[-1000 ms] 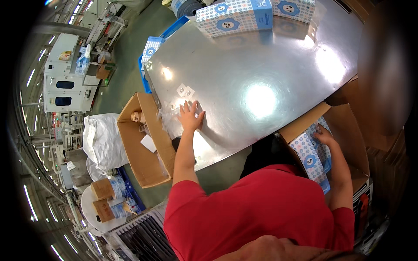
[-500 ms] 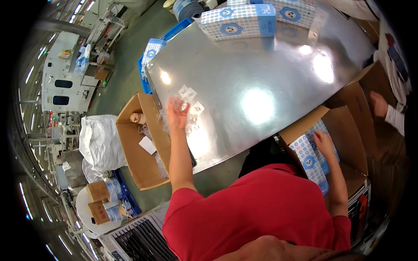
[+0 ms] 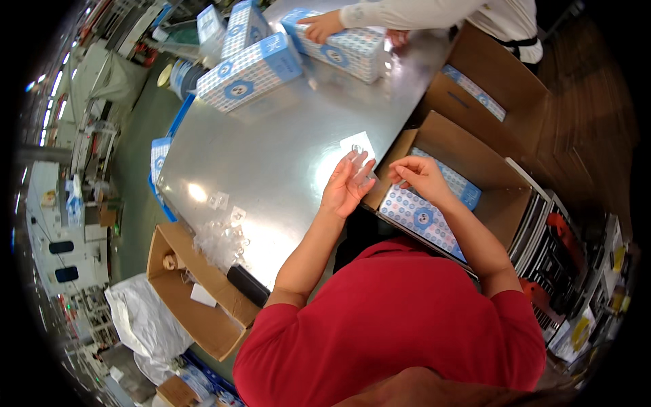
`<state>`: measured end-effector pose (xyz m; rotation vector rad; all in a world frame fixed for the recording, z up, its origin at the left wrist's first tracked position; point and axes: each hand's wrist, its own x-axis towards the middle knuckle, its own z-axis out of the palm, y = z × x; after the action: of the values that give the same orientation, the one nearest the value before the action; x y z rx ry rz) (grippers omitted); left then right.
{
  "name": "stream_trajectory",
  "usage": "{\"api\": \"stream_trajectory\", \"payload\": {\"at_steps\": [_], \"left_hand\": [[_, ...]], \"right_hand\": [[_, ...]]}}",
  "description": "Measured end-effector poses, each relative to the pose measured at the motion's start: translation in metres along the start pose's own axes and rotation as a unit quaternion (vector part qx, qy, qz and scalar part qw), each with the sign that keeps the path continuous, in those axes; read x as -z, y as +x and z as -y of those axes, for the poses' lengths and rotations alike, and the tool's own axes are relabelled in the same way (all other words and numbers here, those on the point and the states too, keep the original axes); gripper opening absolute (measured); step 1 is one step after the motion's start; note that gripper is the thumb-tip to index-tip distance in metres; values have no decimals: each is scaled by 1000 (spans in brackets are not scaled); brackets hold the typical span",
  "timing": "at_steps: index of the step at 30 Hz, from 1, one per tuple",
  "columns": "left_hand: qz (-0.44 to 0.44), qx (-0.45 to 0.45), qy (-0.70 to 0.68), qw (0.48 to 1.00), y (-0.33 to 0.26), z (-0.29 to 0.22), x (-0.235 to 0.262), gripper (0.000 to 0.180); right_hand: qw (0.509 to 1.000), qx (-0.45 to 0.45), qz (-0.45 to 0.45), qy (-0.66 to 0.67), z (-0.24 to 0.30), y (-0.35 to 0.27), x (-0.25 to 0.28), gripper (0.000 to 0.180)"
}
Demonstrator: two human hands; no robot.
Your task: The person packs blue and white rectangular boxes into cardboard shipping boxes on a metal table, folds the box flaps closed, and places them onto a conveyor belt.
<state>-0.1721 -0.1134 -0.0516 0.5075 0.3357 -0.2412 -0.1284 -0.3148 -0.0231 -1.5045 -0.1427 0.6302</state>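
My left hand (image 3: 344, 186) is raised over the near edge of the steel table (image 3: 271, 156), fingers up, with a small clear plastic packet (image 3: 361, 166) against its fingertips. My right hand (image 3: 419, 176) hovers close beside it with its fingers curled, above a blue-and-white patterned box (image 3: 422, 216) that lies in an open cardboard carton (image 3: 485, 159). A small white card (image 3: 357, 143) lies on the table just beyond my left hand. A loose pile of clear packets (image 3: 220, 234) sits at the table's left end.
A co-worker's hand (image 3: 322, 26) rests on a patterned box (image 3: 352, 49) at the far side, next to two more such boxes (image 3: 247, 71). A second carton (image 3: 478, 91) stands behind mine. An open cardboard box (image 3: 196, 322) sits on the floor at the left.
My left hand left the packet pile and swung right to the carton, carrying a clear packet. My right hand lifted off the patterned box toward it. The view turned right.
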Motion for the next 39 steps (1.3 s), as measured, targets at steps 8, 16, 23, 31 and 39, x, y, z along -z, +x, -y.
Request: {"api": "stream_trajectory", "payload": {"at_steps": [8,16,23,31,39], "left_hand": [[-8,119,22,993,23,53,-38,29],[-13,160,42,986,27,78,-61,28],[83,-51,509,855,55,59,-52,21],[305,-235,895,225,97,89,-26,43],[170,-248,878,373,43,31,36,29]], "right_hand": [[981,91,-136,100,-33,-24,10,20],[959,119,-257,-31,-52,-29,32,12],[963,-47,-251,84,-94,-11,116,9],[937,-209,-243,-142,-232,25,140,24],[892,-218,-220,-329,-284,-2,156,47]]}}
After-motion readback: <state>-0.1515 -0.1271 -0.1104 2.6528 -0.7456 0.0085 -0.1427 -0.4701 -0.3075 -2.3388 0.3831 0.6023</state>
